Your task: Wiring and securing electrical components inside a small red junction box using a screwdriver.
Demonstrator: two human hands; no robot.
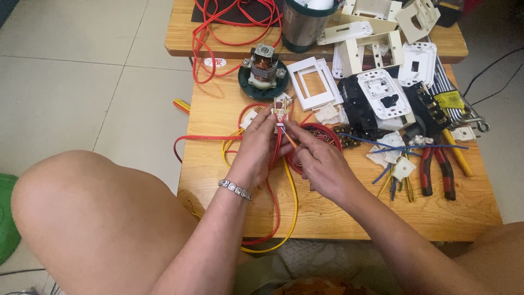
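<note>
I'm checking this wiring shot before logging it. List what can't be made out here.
- Head view: the small white part is mostly covered by the left hand; its terminals are too small to read.
- The tool tip held by the right hand is hidden by fingers.
- The metal cup is cut off by the top edge.
- The red bowl is half behind the right hand.

Landmark: motor (264, 70) on worktop (349, 213). Just before the motor, left hand (256, 150) and right hand (318, 162) meet on a switch (279, 113) with wires (275, 180) trailing toward the near edge. Frames (312, 82) just right of the motor. Pliers (436, 166) far right, nearer the front. Cup (303, 24) behind-right. Cable (229, 24) behind.
</note>
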